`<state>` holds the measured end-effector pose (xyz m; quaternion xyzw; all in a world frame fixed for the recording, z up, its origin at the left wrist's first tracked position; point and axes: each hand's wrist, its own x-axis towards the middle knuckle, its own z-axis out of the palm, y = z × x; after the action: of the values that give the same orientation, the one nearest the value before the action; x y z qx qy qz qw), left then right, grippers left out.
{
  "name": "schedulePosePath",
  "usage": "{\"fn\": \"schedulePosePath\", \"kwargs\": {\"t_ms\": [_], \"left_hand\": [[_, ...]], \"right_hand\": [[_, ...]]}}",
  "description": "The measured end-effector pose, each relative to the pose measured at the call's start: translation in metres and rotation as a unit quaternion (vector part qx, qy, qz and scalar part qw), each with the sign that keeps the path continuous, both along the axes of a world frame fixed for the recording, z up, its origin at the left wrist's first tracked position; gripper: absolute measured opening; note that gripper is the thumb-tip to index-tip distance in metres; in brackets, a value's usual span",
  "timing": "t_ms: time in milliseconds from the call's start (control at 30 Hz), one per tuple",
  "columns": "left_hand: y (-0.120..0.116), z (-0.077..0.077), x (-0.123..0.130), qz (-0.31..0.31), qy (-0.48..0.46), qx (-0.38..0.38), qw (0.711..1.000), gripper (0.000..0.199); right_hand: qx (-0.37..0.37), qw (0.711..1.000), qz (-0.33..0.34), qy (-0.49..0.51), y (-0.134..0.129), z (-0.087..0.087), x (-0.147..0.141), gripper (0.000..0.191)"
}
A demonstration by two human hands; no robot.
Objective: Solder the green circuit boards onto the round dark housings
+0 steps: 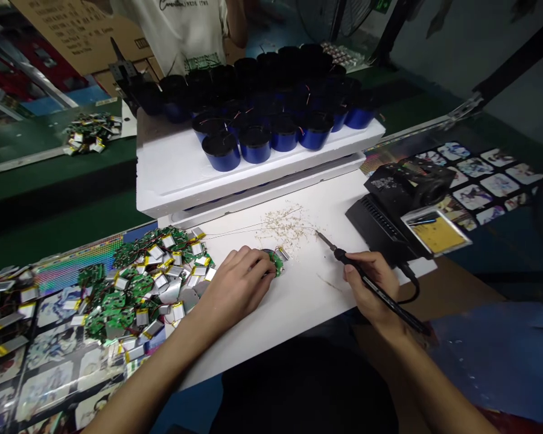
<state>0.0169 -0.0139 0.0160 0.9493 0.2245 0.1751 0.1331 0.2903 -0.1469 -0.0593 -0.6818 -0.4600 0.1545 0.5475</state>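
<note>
Left hand (238, 289) is clamping a round green circuit board (275, 263) against a smooth white sheet (308, 313). Right hand (371, 283) is gripping a slim black soldering iron (391, 304), its metal tip hovering near pale flecks (285, 232).

Blue canisters (256, 150), perhaps speaker parts, stand on white foam (172, 181).

Circuit boards (117, 295) left of work board (308, 313) (soldering station (407, 187) right).

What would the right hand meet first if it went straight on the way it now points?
The right hand's soldering iron would probably reach the pale flecks on the white board first, though its height is unclear.
</note>
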Motion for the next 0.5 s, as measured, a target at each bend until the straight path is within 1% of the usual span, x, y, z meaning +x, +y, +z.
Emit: {"fn": "schedulePosePath", "kwargs": {"t_ms": [100, 200, 267, 367, 433, 500], "left_hand": [[0.002, 0.002, -0.004, -0.010, 0.003, -0.042, 0.999, 0.012], [0.003, 0.000, -0.007, -0.012, -0.021, -0.089, 0.996, 0.016], [0.000, -0.002, -0.007, 0.000, -0.040, -0.104, 0.994, 0.023], [-0.004, -0.007, -0.003, 0.035, -0.043, -0.103, 0.993, 0.039], [-0.005, -0.010, 0.000, 0.055, -0.031, -0.093, 0.994, 0.046], [-0.004, -0.012, 0.002, 0.063, -0.016, -0.098, 0.993, 0.053]], "right_hand": [[0.024, 1.000, -0.003, -0.009, 0.001, 0.004, -0.002, 0.018], [0.053, 0.998, 0.008, -0.025, 0.006, 0.009, -0.007, 0.021], [0.064, 0.998, 0.009, -0.015, 0.011, 0.011, -0.012, 0.025], [0.060, 0.997, 0.015, 0.041, 0.020, 0.010, -0.019, 0.033], [0.062, 0.994, 0.052, 0.067, 0.025, 0.009, -0.023, 0.036], [0.044, 0.994, 0.088, 0.057, 0.030, 0.009, -0.023, 0.033]]}}
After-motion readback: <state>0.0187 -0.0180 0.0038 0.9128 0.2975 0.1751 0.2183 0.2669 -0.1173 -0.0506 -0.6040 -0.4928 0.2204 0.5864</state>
